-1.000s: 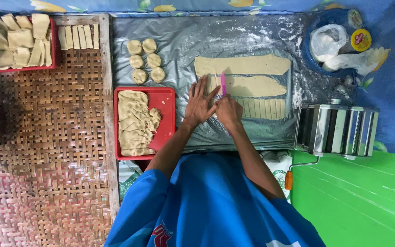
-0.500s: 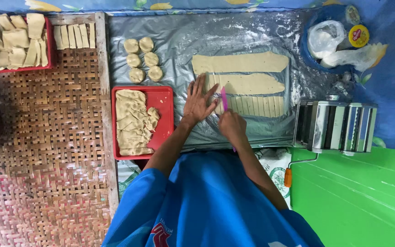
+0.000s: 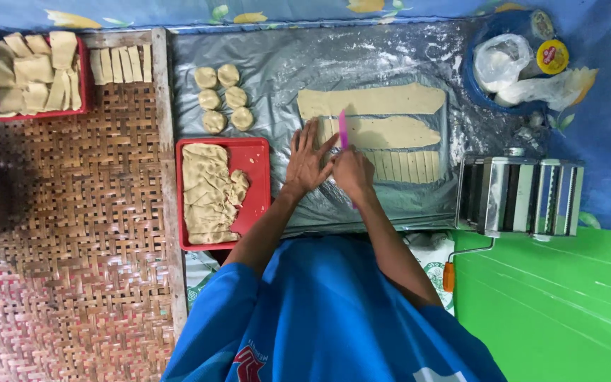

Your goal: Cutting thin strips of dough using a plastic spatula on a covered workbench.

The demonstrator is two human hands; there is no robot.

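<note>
My left fingers [image 3: 304,145] stay spread flat on the middle dough strip [image 3: 390,132]; right hand [image 3: 352,170] grips the pink cutter [image 3: 343,130], now shifted leftward; more slices cut.

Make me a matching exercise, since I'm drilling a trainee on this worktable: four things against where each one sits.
Things:
1. dough balls
2. pasta roller
3. pink cutter
4. folded dough sheets

Places:
A. in the red tray
B. in the right hand
C. on the grey sheet's upper left
D. at the grey sheet's right edge

Pairs: 1-C, 2-D, 3-B, 4-A
</note>
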